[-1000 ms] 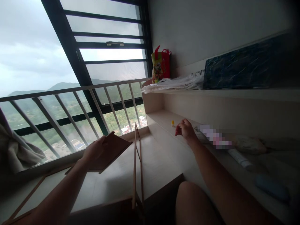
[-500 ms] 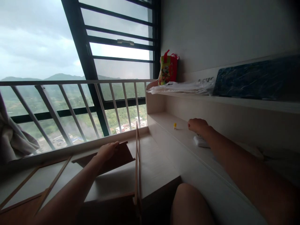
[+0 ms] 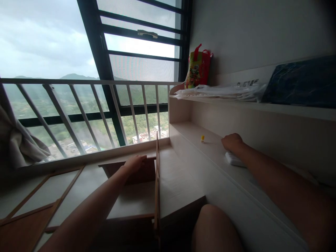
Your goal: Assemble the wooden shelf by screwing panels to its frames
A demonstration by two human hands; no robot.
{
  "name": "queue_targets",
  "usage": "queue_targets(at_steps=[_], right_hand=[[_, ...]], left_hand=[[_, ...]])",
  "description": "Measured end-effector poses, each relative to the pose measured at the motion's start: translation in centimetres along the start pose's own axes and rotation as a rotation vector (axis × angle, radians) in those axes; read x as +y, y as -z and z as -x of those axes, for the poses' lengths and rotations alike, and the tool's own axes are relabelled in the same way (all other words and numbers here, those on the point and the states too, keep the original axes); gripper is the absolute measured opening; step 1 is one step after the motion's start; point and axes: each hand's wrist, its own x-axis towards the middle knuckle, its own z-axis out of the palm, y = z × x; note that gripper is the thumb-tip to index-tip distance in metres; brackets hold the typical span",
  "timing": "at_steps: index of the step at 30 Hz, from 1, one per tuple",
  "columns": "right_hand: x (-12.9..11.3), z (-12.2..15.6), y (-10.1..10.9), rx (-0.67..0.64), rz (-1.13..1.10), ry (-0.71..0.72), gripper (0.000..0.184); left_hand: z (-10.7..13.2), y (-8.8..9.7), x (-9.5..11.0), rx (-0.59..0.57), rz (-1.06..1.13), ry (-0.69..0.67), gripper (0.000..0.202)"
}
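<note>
My left hand (image 3: pixel 135 163) is closed on the top edge of a brown wooden panel (image 3: pixel 143 174), which stands on the white surface. The panel's right end meets, or nearly meets, an upright wooden frame (image 3: pixel 156 189) seen almost edge-on. Over the lower shelf of the white unit, my right hand (image 3: pixel 232 142) is curled into a fist; whatever may be inside it is hidden. Just below that fist lies a white packet (image 3: pixel 233 159). A tiny bottle with a yellow cap (image 3: pixel 202 138) stands on the shelf to the fist's left.
Another wooden frame (image 3: pixel 68 191) with a brown panel lies at the left. Plastic-wrapped sheets (image 3: pixel 220 91), a dark blue package (image 3: pixel 301 84) and a red-green bag (image 3: pixel 198 68) occupy the upper shelf. Railings (image 3: pixel 78 101) line the window; a curtain (image 3: pixel 23 140) hangs left. My knee (image 3: pixel 214 227) is below.
My left hand has brought the brown panel rightward, up to the upright frame, and turned it more level. The right fist stays over the shelf. The view has shifted slightly.
</note>
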Motion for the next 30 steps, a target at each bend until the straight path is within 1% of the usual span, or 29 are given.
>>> queue_targets(at_steps=[2,4,8,10,15,21,27,30], right_hand=[[0.1,-0.1,-0.2,-0.107,0.114,-0.038,0.026],[0.2,-0.3,-0.4,-0.210,0.227,-0.066,0.024],[0.2,-0.5,-0.5,-0.325,0.345,-0.068,0.015],[0.3,-0.4,-0.5,-0.362,0.377,-0.044,0.016],[0.6,-0.2,-0.6,-0.421,0.435,0.019,0.025],[0.9,0.2,-0.1,-0.478,0.494,0.060,0.033],[0.5,0.6,0.6,-0.464,0.513,0.118,0.035],[0.5,0.7,0.6,-0.450,0.509,0.145,0.034]], left_hand=[[-0.2,-0.3,0.1,-0.008,0.012,0.007,0.031],[-0.4,-0.4,0.2,-0.008,0.013,0.013,0.032],[-0.6,-0.3,0.1,-0.001,0.042,0.035,0.033],[-0.7,-0.2,0.2,-0.002,0.070,0.050,0.034],[-0.8,0.0,0.2,-0.047,0.022,0.039,0.032],[-0.8,0.0,0.2,-0.019,-0.079,-0.039,0.030],[-1.8,-0.2,0.4,-0.018,-0.112,0.016,0.031],[-2.1,-0.2,0.3,-0.025,-0.104,0.022,0.031]])
